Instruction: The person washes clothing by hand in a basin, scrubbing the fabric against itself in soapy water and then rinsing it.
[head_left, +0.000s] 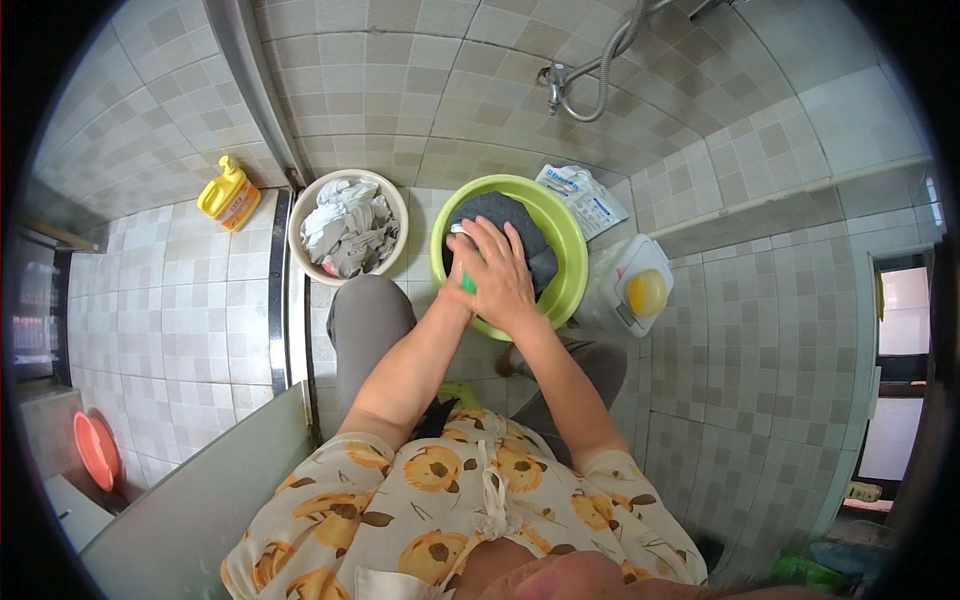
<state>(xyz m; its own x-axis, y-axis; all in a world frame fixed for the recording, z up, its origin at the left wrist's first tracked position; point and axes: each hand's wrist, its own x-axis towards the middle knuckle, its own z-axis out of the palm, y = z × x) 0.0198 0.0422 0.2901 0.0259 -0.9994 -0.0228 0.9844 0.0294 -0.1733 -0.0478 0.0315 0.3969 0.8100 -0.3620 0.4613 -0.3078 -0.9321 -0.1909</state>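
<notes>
Both hands are together over the near left part of a lime-green plastic basin (575, 274), which holds dark grey cloth (499, 214). My left hand (456, 271) is curled around a small green object (469, 283); a white part shows near its fingertips, and the kind of object is unclear. Across it lies my right hand (496, 274), back upward, fingers spread and pointing away from me. What its palm touches is hidden. To the left, a cream basin (295, 244) contains white and grey clothes (356, 229).
Beyond the green basin lies a white printed plastic bag (589, 206); a white lidded container (626, 259) with a yellow-filled cup (646, 293) stands right. A yellow pump bottle (230, 196) is beyond a raised sill (298, 330). A glass panel (217, 465) borders the lower left. A tap (555, 82) is on the wall.
</notes>
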